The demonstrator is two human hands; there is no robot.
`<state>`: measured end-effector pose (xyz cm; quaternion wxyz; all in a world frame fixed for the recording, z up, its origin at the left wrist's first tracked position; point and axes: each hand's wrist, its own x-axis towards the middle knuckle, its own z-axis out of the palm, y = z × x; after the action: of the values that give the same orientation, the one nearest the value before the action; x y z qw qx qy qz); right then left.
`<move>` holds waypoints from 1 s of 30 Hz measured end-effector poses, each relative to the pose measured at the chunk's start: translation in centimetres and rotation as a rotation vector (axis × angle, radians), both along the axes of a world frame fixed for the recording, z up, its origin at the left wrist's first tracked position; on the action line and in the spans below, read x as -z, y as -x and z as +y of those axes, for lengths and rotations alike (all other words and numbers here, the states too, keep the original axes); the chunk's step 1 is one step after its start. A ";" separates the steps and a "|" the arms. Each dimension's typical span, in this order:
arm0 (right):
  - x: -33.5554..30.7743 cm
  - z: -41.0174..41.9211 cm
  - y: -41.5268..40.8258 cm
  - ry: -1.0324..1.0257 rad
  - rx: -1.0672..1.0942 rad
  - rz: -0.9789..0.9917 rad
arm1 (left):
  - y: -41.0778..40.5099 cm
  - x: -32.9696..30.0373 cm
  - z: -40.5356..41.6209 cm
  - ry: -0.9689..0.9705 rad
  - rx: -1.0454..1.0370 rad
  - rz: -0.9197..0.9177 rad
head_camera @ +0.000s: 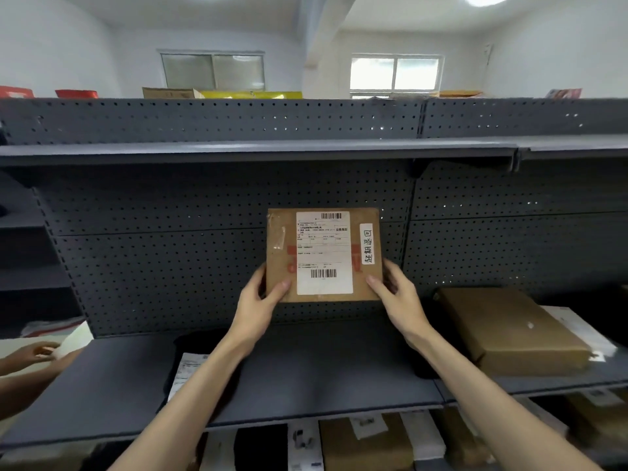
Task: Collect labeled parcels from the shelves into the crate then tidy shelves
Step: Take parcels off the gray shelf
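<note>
A flat brown cardboard parcel (323, 254) is held upright in front of the grey pegboard back, above the middle shelf (306, 379). It carries a white shipping label with barcodes and a small white sticker with handwritten characters on its right side. My left hand (261, 300) grips its lower left corner, thumb on the front. My right hand (396, 290) grips its lower right corner. No crate is in view.
A larger brown parcel (509, 331) lies on the shelf at right. A black bag with a white label (190, 368) lies at left under my forearm. Several parcels fill the lower shelf (367, 440). Another person's hands (34, 355) hold something white at far left.
</note>
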<state>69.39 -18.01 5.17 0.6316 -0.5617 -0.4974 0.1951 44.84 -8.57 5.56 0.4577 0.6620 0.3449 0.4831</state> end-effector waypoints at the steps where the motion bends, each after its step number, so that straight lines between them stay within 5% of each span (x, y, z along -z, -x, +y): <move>1: -0.1 -0.6 0.2 -0.001 0.019 0.000 | 0.0 0.0 -0.2 0.000 0.020 -0.001; 13: -0.7 -12.4 -3.1 0.020 0.335 -0.010 | -8.0 -0.2 -4.3 0.000 0.339 -0.001; 30: -3.9 -40.2 -18.9 -0.009 0.951 -0.006 | -37.0 -3.8 -23.5 -0.082 0.944 0.037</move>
<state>88.30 -58.25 9.04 0.6520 -0.7248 -0.1878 -0.1193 81.79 -32.10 9.38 0.5945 0.7723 -0.0049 0.2238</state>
